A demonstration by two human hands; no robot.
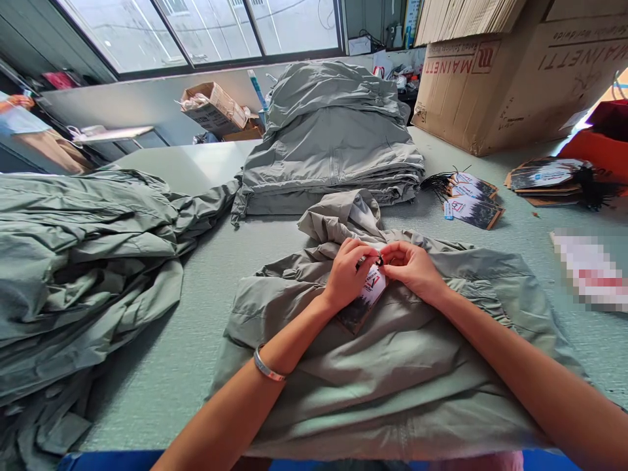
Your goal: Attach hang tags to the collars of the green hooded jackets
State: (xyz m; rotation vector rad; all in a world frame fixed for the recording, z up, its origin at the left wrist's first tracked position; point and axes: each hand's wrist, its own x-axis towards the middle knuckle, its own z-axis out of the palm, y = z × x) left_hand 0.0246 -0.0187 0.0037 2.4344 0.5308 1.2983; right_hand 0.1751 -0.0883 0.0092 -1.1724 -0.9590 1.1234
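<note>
A grey-green jacket (pixel 392 366) lies spread in front of me, its collar or hood folded toward the back. Over it, my left hand (pixel 349 271) and my right hand (pixel 409 267) meet with fingertips pinched around the black string of a hang tag. The hang tag (pixel 366 301), white above and dark below, rests on the jacket beneath my left fingers. Both hands are closed on the string, close to the collar. Part of the string is hidden behind the fingertips.
Folded jackets (pixel 328 137) are stacked behind, with a loose heap of garments (pixel 83 261) at left. Fanned hang tags (pixel 471 196) and a second tag pile (pixel 549 178) lie at right, before a large cardboard box (pixel 490 91). A person (pixel 39 131) is at far left.
</note>
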